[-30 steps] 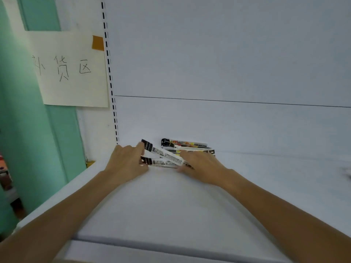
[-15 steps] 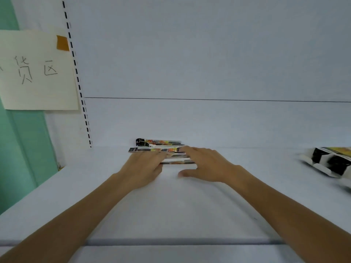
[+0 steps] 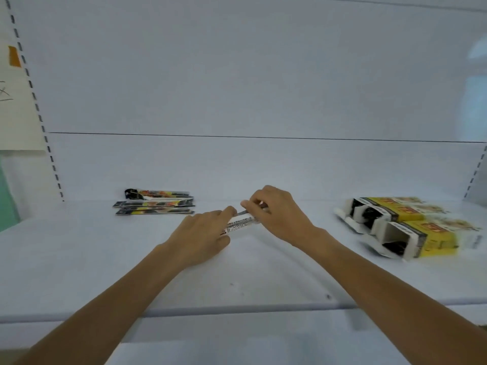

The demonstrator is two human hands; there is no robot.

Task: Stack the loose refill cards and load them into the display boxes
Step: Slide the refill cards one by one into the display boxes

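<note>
At frame centre, the left hand [image 3: 203, 237] and right hand [image 3: 276, 212] pinch a card stack [image 3: 239, 224] between them. Loose cards [image 3: 155, 205] lie centre-left on the shelf [image 3: 79, 259]; yellow boxes [image 3: 400, 227] sit at right.

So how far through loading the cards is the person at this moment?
Done: nothing is clearly loaded; the yellow display boxes lie open-ended on the right, with something dark inside that I cannot identify. In hand: the left hand and right hand both grip a small stack of cards, apparently squaring it. Left: more loose cards lie at the back left, and this stack needs boxing.
</note>
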